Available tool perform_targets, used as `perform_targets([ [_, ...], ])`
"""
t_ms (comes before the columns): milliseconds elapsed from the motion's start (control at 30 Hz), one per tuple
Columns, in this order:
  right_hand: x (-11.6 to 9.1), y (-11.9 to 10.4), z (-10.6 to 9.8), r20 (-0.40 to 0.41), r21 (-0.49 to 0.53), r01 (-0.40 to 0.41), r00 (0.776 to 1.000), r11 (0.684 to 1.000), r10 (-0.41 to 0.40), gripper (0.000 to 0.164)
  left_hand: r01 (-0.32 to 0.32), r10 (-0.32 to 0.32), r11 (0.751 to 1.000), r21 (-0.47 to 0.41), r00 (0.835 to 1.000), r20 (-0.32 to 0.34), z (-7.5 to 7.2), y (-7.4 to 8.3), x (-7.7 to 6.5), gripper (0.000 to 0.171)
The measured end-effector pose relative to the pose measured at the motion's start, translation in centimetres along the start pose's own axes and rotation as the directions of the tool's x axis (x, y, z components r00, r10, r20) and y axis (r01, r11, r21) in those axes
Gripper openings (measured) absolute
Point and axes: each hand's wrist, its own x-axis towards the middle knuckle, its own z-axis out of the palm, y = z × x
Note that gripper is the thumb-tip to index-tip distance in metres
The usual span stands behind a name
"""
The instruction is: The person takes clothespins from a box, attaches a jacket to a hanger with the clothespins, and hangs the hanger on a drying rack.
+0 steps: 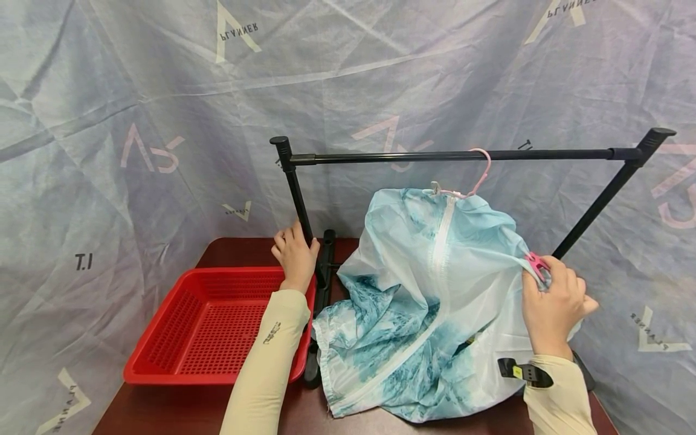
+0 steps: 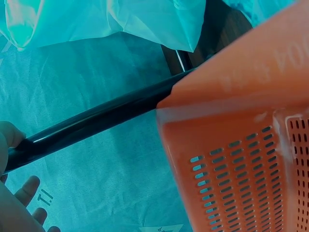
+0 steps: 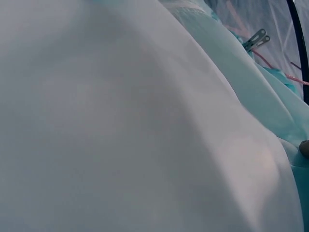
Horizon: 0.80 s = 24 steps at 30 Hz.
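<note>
A white and teal zip-up jacket (image 1: 391,302) hangs from a pink hanger (image 1: 484,172), hooked over the bar of a black clothes rack (image 1: 380,158). My right hand (image 1: 560,302) pinches a pink clothespin (image 1: 537,263) at the jacket's right shoulder edge. In the right wrist view the jacket (image 3: 120,125) fills most of the picture, and only a fingertip shows. My left hand (image 1: 298,257) holds the rack's left post; in the left wrist view its thumb lies against the black post (image 2: 106,113). A grey clothespin (image 3: 257,41) sits by the collar.
A red perforated basket (image 1: 190,374) stands left of the rack on the dark red table (image 1: 190,402), just under my left forearm. Behind hangs a grey printed cloth (image 1: 163,90). The rack's right post (image 1: 592,205) slants up behind my right hand.
</note>
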Motion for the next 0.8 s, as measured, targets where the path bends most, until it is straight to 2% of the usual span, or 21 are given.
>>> perform_targets([
  [500,-0.13,-0.08,-0.11,0.018,0.019,-0.02,1.0,1.0,0.019,0.028,-0.02,0.02,1.0,0.012,1.0,-0.021,-0.04,0.12,-0.11,0.054],
  [800,-0.16,-0.3,-0.27,0.037,0.04,-0.055,0.998,0.998,0.054,0.027,-0.004,0.004,1.0,0.029,1.0,0.003,-0.18,0.11,-0.11,0.053],
])
